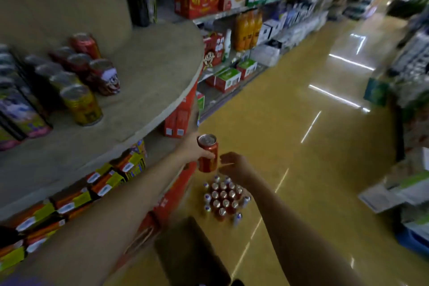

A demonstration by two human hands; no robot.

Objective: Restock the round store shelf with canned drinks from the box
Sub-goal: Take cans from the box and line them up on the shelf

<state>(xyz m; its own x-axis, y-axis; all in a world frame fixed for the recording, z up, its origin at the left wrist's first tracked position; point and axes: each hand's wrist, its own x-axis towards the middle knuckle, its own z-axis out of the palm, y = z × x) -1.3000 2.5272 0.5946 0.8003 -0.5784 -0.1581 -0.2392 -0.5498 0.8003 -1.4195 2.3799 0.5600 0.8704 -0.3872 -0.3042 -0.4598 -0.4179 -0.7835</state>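
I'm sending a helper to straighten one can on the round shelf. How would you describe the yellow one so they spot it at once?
Start at the round beige shelf and look at its upper tier, left of the bare stretch. A row of cans runs front to back there; the yellow can with the silver lid stands at the near end. Its neighbours are dark or red, including the red can with a cartoon face to its right.

A shop: stocked shelves [267,2] (boxed drinks) along an aisle.
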